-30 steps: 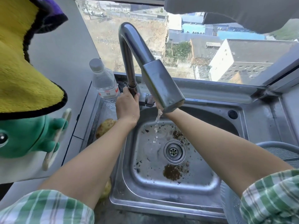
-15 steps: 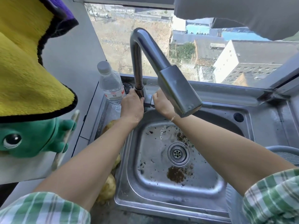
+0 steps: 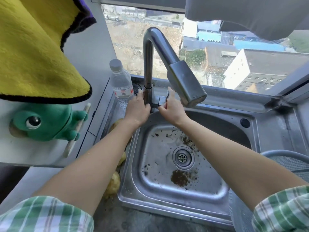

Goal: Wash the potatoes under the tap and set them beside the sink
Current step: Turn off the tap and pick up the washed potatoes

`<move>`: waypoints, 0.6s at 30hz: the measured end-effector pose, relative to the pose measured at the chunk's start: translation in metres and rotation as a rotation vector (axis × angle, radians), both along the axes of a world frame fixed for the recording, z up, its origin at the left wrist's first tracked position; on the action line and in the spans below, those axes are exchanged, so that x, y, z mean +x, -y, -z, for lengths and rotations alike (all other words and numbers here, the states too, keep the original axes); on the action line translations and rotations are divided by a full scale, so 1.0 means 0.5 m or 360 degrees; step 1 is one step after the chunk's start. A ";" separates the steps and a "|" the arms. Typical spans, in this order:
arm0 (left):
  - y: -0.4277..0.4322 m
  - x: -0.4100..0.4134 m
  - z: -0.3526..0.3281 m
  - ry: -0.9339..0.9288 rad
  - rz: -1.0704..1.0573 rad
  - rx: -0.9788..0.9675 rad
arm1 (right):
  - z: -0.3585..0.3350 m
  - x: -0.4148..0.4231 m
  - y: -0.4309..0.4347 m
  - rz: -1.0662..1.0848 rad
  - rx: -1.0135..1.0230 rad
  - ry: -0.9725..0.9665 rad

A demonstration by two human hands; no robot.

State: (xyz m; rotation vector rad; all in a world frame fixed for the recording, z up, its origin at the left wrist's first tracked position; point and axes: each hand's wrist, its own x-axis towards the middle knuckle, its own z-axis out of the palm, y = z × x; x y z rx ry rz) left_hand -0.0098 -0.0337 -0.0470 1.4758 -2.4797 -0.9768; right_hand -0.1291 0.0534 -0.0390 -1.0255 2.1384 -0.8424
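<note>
Left hand (image 3: 136, 108) grips tap (image 3: 148, 64); potatoes (image 3: 114, 183) lie beside the sink (image 3: 167, 210) beneath its forearm.

Potatoes (image 3: 114, 183) are laid on the tabletop (image 3: 133, 221) at nine o'clock of the sink (image 3: 167, 209); a water bottle (image 3: 120, 84) is stood at eleven.

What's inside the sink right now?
The sink holds a drain, a brown dirt patch and dark specks; the potatoes lie outside, left of it. The right forearm covers its back right part, hiding what lies there.
</note>
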 end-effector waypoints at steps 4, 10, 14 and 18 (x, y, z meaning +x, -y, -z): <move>-0.038 0.039 -0.014 -0.0014 -0.0071 -0.0008 | 0.012 0.018 -0.020 0.0158 0.0157 0.0092; -0.120 0.168 -0.038 -0.0042 -0.0177 -0.0203 | 0.027 0.091 -0.036 -0.0495 0.0452 0.0128; -0.198 0.278 -0.015 0.0174 -0.0244 -0.0360 | 0.030 0.161 -0.004 -0.0891 0.0159 -0.0125; -0.274 0.339 0.026 0.0447 -0.0408 -0.0413 | 0.053 0.214 0.028 -0.1267 0.0303 -0.0570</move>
